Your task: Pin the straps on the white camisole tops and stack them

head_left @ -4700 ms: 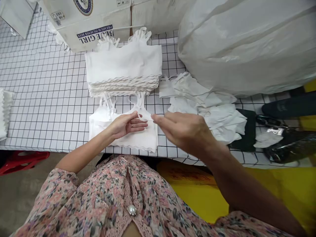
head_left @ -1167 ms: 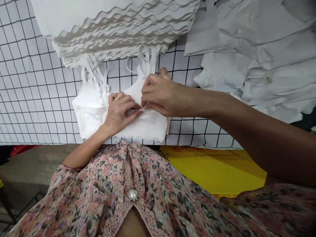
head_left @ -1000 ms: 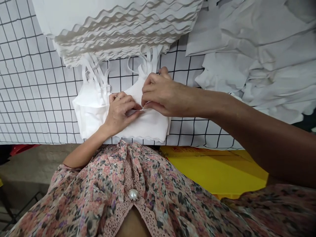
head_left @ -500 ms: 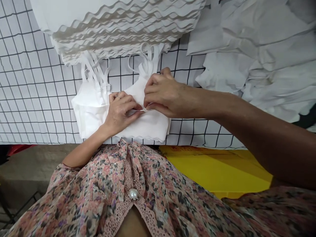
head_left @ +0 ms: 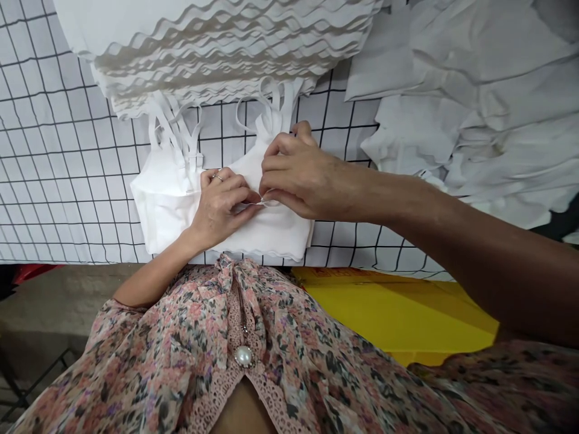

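A white bra [head_left: 284, 232] lies flat near the table's front edge, its thin straps [head_left: 275, 108] looped upward. My left hand [head_left: 221, 202], with a ring on one finger, rests on the bra and pinches a small fold of it between thumb and forefinger. From the right, my right hand [head_left: 294, 172] pinches the same spot, fingertips almost touching those of the left. What exactly sits between the fingertips is too small to make out. The bra's left cup and side [head_left: 167, 211] lie left of my left hand.
A thick stack of white wavy-edged fabric pieces [head_left: 217, 54] stands behind the bra. More loose white garments [head_left: 474, 102] are heaped at the right. The table has a white cloth with black grid lines [head_left: 67, 181]. Below its front edge is a yellow box [head_left: 389, 313].
My right hand has shifted very slightly left and its fingertips meet those of the left hand more closely. The left hand and the bra have stayed in place.
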Tool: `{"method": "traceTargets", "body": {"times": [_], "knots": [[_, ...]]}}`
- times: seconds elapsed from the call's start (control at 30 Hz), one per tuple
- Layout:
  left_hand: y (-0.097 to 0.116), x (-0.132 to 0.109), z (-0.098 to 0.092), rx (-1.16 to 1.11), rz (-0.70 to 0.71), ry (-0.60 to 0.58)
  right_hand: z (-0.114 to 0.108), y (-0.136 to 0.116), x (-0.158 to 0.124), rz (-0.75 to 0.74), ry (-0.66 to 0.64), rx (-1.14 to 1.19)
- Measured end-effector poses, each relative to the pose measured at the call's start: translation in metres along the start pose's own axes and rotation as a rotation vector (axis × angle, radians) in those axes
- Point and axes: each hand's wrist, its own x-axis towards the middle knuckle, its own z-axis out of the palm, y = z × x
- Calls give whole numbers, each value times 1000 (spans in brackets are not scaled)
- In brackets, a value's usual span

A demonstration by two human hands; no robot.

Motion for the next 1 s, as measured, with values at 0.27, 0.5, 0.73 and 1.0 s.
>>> {"method": "traceTargets", "body": {"times": [0.27,0.5,0.73,1.0], "knots": [[-1,-1,2,59,30,24,-6,-3,-4,-30,-18,-180],[0,-1,1,65,36,21,1,-5,-2,-39,-52,-206],[0,-1,3,83,41,19,-3,-6,-1,-73,-6,-148],[0,0,-1,46,23,17,2,-7,-9,-30,84,-52]]}}
